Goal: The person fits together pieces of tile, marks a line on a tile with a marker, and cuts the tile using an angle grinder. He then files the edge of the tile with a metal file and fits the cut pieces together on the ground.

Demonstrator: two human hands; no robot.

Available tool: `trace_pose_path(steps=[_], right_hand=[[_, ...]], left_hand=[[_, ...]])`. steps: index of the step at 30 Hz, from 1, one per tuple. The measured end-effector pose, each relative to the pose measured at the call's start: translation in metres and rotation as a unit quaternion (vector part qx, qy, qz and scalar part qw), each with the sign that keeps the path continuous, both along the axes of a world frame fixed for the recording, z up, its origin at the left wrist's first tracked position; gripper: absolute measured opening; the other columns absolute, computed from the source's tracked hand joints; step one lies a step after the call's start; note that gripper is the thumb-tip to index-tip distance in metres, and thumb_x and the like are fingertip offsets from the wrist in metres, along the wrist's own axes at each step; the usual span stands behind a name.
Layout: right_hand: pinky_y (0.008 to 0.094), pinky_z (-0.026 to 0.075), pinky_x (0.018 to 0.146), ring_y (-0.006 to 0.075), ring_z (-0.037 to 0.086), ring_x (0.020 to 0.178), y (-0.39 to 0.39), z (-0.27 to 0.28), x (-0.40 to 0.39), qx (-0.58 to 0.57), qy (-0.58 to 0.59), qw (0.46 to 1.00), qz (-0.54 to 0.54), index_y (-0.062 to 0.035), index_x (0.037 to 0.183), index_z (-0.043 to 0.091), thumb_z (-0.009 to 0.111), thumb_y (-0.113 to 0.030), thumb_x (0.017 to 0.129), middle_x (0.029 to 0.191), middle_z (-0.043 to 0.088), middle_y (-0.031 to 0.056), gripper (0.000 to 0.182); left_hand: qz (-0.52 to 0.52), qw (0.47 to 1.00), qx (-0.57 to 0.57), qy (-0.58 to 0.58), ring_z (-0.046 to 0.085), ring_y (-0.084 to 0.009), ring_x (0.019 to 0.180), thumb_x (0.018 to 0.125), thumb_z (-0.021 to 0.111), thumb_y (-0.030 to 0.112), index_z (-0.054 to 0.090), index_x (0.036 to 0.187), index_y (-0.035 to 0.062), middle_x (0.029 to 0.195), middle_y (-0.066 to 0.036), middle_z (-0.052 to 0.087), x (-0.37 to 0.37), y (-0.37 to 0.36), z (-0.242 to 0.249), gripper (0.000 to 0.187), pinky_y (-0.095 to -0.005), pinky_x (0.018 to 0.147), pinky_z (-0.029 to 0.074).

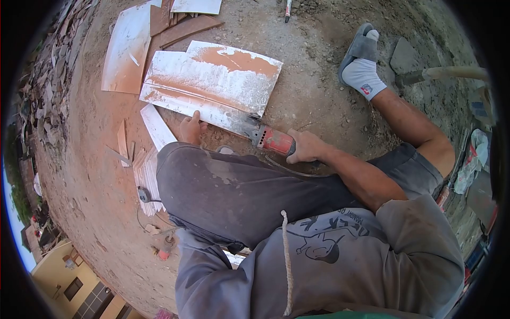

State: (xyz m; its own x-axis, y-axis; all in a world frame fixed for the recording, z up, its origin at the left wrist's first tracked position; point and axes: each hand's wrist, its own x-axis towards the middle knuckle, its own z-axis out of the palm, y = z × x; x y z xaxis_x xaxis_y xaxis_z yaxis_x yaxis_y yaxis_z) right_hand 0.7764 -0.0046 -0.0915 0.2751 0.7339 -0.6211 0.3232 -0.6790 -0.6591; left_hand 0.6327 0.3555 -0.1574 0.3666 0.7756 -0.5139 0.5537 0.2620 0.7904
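Observation:
My right hand [307, 147] is wrapped round the rear of a red angle grinder [277, 141]. The grinder's head lies at the near right edge of a white tile [228, 87] dusted with reddish-brown powder; whether the disc is turning cannot be made out. A long groove or cut line runs across the tile, roughly parallel to its near edge. My left hand [192, 128] grips that near edge, thumb on top, with the other fingers partly hidden. The tile lies on the ground in front of my bent leg.
Another large tile [126, 50] and broken brown pieces [188, 31] lie beyond. Narrow tile strips [146, 178] are stacked beside my knee, with a plug-like black item [144, 194] on them. A marker [288, 10] lies at the top; a wooden handle [454, 73] at right.

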Motion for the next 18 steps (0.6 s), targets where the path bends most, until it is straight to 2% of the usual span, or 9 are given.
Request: trace_pose_path(steps=[18], right_hand=[[0.0466, 0.051, 0.082, 0.044, 0.063, 0.092, -0.0032, -0.0032, 0.0009, 0.008, -0.009, 1.0, 0.002, -0.0001, 0.115, 0.053, 0.075, -0.035, 0.06, 0.094, 0.065, 0.0281, 0.069]], left_hand=[[0.006, 1.0, -0.011, 0.004, 0.065, -0.0175, 0.061, 0.095, 0.062, 0.026, 0.06, 0.092, -0.0071, 0.082, -0.014, 0.067, 0.0012, -0.0011, 0.0026, 0.033, -0.0249, 0.05, 0.052]])
